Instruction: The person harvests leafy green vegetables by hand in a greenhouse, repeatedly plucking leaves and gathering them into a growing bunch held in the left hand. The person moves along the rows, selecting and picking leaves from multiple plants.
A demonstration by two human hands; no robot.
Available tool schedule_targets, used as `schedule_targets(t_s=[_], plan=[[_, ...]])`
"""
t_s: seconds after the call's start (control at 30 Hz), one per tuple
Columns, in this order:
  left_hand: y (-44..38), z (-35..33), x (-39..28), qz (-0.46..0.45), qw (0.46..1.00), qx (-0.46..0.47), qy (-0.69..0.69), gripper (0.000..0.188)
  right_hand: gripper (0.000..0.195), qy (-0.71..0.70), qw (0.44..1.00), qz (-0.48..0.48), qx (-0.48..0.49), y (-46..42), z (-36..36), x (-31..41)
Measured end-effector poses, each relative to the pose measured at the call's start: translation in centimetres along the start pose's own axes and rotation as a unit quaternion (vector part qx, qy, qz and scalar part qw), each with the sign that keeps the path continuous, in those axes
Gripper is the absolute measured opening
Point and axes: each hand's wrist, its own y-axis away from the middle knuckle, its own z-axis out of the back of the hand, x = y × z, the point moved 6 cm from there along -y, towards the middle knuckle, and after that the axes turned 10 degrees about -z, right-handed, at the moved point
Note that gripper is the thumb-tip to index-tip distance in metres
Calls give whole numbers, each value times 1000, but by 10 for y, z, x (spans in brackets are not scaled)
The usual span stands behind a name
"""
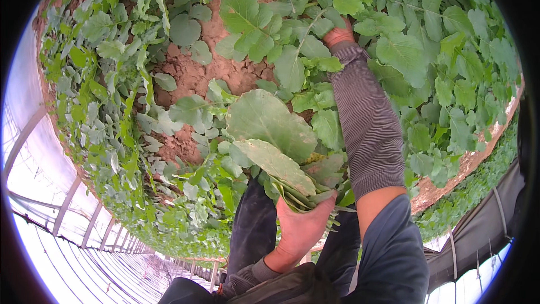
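My left hand (pixel 301 223), close to my body, is wrapped around a stack of picked leaves (pixel 274 126). The leaves are broad and green, some with yellowish, worn patches, and their cut or torn stems poke out beside the hand. Stretched forward, my right hand (pixel 340 34) is in among the growing leafy plants (pixel 249 25). Foliage covers its fingers, so what they touch is hidden. A ribbed grey sleeve (pixel 367 114) covers that forearm.
Brown, cloddy soil (pixel 228 67) shows between the plant rows. Dense foliage (pixel 422 42) grows on the right. My dark-trousered legs (pixel 253 215) stand among the plants. Curved greenhouse ribs (pixel 67 204) line the left, and a rolled dark sheet (pixel 472 236) runs along the right.
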Motion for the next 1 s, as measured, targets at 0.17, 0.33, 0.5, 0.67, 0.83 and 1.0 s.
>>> schedule_targets(t_s=[0.17, 0.33, 0.5, 0.67, 0.83, 1.0], plan=[[4, -4, -1, 2, 1000, -10, -3, 41, 36, 466, 870, 157, -39, 10, -13, 15], [7, -7, 3, -25, 999, -4, -22, 42, 33, 743, 612, 252, -100, 39, -35, 21], [12, -8, 11, -46, 998, -25, -36, 44, 35, 478, 819, 171, -268, 51, -33, 27], [13, -10, 10, -92, 994, -48, -41, 45, 32, 490, 758, 182, -389, 68, -50, 35], [14, -17, 9, -94, 994, -46, -5, 49, 33, 666, 623, 199, -358, 81, -75, 48], [16, -19, 8, -102, 993, -56, -1, 52, 35, 650, 615, 233, -381, 118, -94, 46]])
